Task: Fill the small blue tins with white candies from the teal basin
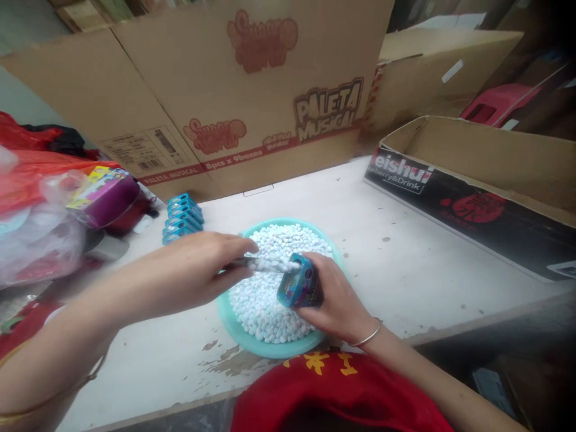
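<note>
A turquoise bowl [229,327] full of small white pellets [270,318] stands on the white table. Over its left side my left hand [211,264] is closed on the handle of a scoop [265,264]. White pellets lie along the scoop, and its tip meets the opening at the top of a small blue container [292,288]. My right hand [335,297] grips that container from the right, above the pellets, and hides part of it. To the bowl's upper left, several similar blue containers [182,219] stand in a row.
A large cardboard box [157,78] rises behind the bowl. At the right lies an open black-sided carton [450,198], with another cardboard box [441,78] behind it. Plastic bags [40,240] and a purple package [110,201] crowd the left side. The table's front edge runs close by.
</note>
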Demonstrator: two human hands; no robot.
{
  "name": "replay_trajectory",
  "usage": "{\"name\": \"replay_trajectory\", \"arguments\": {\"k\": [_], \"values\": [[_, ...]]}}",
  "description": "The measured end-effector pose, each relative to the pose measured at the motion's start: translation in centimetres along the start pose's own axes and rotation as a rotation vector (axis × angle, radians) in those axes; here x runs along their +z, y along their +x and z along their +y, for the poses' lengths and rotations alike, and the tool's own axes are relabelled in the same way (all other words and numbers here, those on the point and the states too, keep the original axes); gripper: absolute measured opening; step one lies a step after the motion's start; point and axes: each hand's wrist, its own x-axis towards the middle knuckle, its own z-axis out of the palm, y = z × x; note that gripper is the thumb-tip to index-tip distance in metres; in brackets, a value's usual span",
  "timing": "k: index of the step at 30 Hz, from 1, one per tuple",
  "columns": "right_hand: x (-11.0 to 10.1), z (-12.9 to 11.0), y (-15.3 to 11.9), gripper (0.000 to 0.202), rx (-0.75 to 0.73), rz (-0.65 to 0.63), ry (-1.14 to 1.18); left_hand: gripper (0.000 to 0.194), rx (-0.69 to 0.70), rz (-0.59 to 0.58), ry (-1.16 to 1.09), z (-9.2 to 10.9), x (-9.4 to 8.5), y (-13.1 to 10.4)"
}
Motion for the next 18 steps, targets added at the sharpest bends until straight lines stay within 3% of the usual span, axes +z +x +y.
{"name": "replay_trajectory", "arguments": {"k": [3, 6, 8, 10, 13, 16, 18], "values": [[0.4, -0.1, 0.0, 0.078, -0.012, 0.041, 0.012, 0.019, 0.032, -0.109, 0.133, 1.1, -1.5, 0.9], [0.7, -0.1, 0.1, 0.076, -0.009, 0.057, 0.024, 0.014, -0.016, -0.144, 0.265, 3.1, -2.8, 1.5], [0.6, -0.1, 0.2, 0.076, 0.007, 0.045, 0.033, 0.010, -0.061, -0.143, 0.318, 3.7, -3.2, 1.3], [0.4, 0.0, 0.3, 0.077, 0.025, 0.030, 0.046, 0.008, -0.108, -0.097, 0.358, 3.1, -2.8, 0.7], [-0.5, 0.4, 0.1, 0.078, 0.059, 0.050, 0.072, 0.013, -0.205, -0.082, 0.350, -0.1, 0.7, -0.5], [-1.7, 0.9, -0.2, 0.078, 0.121, 0.111, 0.077, 0.017, -0.324, -0.161, 0.208, -3.4, 7.0, -1.0], [-2.3, 1.3, -0.5, 0.080, 0.164, 0.145, 0.058, 0.017, -0.336, -0.141, 0.084, -4.2, 11.4, -0.5]]}}
